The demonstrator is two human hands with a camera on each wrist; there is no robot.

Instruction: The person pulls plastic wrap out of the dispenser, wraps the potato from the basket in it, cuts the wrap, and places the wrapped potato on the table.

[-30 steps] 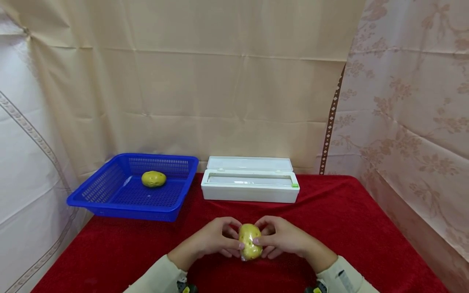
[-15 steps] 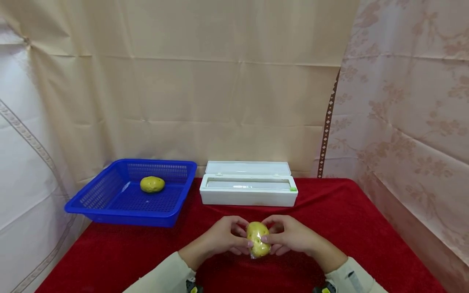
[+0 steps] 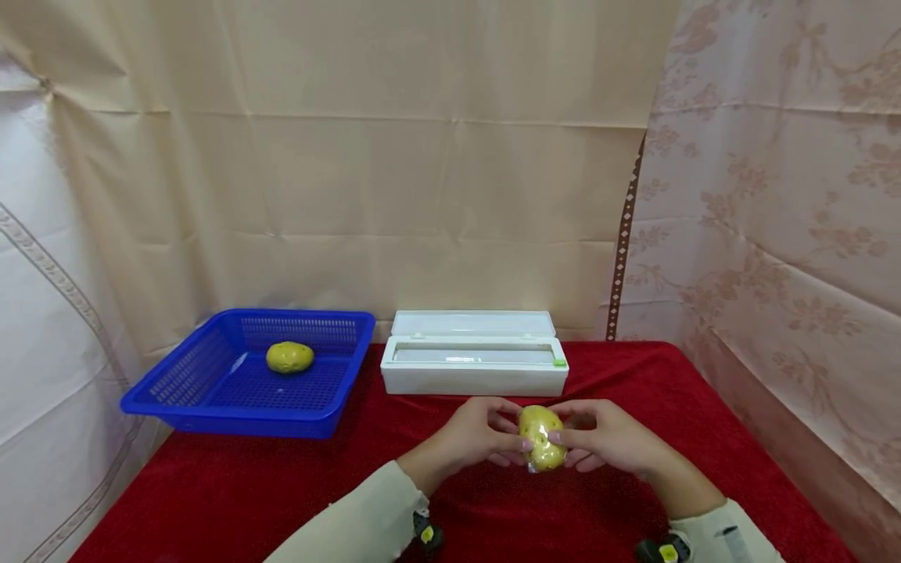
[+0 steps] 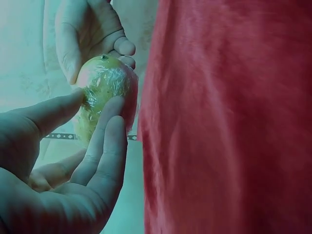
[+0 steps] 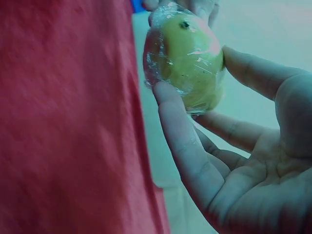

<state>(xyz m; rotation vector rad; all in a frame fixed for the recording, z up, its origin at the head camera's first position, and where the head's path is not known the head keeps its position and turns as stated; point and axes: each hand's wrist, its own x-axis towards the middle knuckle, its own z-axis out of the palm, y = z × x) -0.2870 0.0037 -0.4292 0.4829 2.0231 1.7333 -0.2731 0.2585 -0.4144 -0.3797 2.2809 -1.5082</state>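
Between both hands, above the red cloth, is a yellow potato (image 3: 540, 439) covered in clear plastic wrap. My left hand (image 3: 486, 434) pinches it from the left with thumb and fingers. From the other side my right hand (image 3: 605, 438) grips it, its thumb lying across the front. Shiny, crinkled film shows on the potato (image 4: 105, 80) in the left wrist view. A dark spot and loose film edges appear on the potato (image 5: 190, 58) in the right wrist view. A second potato (image 3: 290, 357) lies in the blue plastic basket (image 3: 246, 422) at the left.
A white cling-film dispenser box (image 3: 475, 381) stands at the back middle, its lid (image 3: 473, 322) raised and a green slider (image 3: 559, 363) at its right end. Red cloth (image 3: 669, 407) covers the table. Beige curtains (image 3: 352, 172) hang behind.
Both hands have moved to the right and slightly away from the body, carrying the wrapped potato between them. The basket and box stay in place while the head view shifts slightly.
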